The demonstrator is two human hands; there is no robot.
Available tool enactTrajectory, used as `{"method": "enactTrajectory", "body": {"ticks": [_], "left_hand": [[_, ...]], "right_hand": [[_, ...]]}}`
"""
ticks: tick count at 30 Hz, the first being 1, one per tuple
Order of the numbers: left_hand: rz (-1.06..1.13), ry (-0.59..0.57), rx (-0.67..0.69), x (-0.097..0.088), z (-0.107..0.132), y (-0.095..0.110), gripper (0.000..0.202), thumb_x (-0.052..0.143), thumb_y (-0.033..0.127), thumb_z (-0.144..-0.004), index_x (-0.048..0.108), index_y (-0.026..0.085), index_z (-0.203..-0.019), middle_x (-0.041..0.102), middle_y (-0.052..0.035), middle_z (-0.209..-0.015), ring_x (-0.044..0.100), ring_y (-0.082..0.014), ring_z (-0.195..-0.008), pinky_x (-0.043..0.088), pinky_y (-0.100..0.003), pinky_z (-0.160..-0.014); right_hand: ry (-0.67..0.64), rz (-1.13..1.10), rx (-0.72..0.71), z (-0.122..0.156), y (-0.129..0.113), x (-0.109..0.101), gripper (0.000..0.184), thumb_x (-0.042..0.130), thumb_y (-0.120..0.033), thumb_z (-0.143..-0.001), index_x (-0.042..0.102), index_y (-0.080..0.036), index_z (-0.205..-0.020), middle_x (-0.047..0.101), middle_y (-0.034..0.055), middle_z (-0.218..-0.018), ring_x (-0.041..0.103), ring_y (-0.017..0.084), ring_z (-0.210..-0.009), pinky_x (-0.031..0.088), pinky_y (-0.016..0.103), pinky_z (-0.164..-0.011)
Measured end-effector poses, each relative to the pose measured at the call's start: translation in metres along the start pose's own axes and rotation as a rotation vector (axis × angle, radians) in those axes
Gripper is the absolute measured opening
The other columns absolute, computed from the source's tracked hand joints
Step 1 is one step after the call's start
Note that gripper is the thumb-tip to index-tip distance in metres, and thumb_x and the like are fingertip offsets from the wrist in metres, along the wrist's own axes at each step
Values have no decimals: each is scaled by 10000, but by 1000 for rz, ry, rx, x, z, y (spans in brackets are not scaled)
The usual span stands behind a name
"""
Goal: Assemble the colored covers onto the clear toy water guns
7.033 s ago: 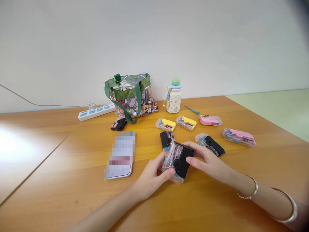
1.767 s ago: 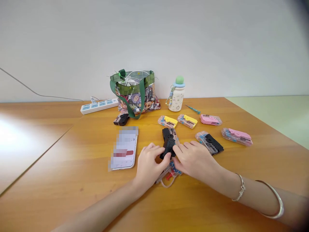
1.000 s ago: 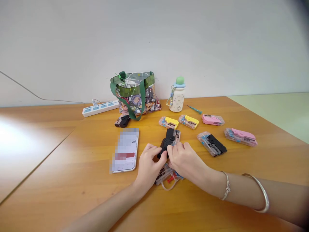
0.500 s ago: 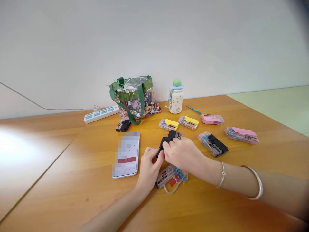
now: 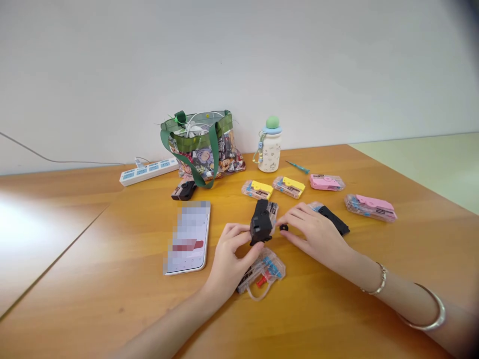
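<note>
My left hand [image 5: 232, 252] grips a black plastic water gun part [image 5: 261, 224], stood up between its thumb and fingers. A clear piece with a dark label [image 5: 273, 210] shows just behind that part. To its right, my right hand [image 5: 318, 230] pinches a small round black piece [image 5: 284, 227] between thumb and forefinger, close above the table. Below the hands lies a clear toy water gun body [image 5: 275, 264] with blue and red parts inside and a looped clear tube. A black and clear water gun [image 5: 335, 220] is partly covered by my right hand.
Two yellow water guns [image 5: 289, 187] and two pink ones [image 5: 370, 207] lie farther back and right, near a teal screwdriver [image 5: 298, 167]. A bottle [image 5: 270, 152], a bag [image 5: 204, 154], a power strip [image 5: 149, 172], a black and clear piece [image 5: 184, 190] and a phone [image 5: 189, 239] also surround the work.
My right hand has moved right, away from the black part, and now has the small round piece at its fingertips. My left hand keeps the black part, now turned more upright.
</note>
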State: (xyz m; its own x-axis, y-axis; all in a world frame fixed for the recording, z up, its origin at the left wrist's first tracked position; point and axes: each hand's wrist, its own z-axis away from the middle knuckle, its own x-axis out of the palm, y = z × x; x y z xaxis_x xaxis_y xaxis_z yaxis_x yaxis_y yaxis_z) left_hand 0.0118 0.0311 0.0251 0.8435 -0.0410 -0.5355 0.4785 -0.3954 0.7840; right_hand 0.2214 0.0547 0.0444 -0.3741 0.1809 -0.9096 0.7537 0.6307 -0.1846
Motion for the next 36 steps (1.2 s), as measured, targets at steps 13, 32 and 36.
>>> {"method": "enactTrajectory", "body": {"ticks": [13, 32, 36], "left_hand": [[-47, -126, 115, 1, 0, 8, 176, 624, 198, -792, 717, 291, -908, 695, -29, -1010, 516, -242, -1020, 400, -380, -905], [-107, -191, 5, -5, 2, 20, 141, 492, 272, -847, 618, 222, -883, 640, -56, -972, 508, -242, -969, 386, -373, -874], [-149, -172, -3, -3, 3, 18, 168, 463, 267, -861, 515, 201, -715, 590, -13, -740, 489, -209, -800, 378, -343, -760]], "right_hand": [[74, -366, -61, 10, -25, -6, 198, 516, -223, -873, 588, -198, -1056, 688, 52, -921, 614, 177, -842, 480, 316, -742], [235, 2, -209, 10, -26, 0, 86, 535, -191, -857, 596, -176, -916, 672, 38, -827, 590, 168, -780, 431, 281, -655], [216, 180, -198, 3, -35, -6, 107, 511, -220, -848, 598, -157, -840, 647, 45, -770, 558, 193, -751, 383, 303, -650]]}}
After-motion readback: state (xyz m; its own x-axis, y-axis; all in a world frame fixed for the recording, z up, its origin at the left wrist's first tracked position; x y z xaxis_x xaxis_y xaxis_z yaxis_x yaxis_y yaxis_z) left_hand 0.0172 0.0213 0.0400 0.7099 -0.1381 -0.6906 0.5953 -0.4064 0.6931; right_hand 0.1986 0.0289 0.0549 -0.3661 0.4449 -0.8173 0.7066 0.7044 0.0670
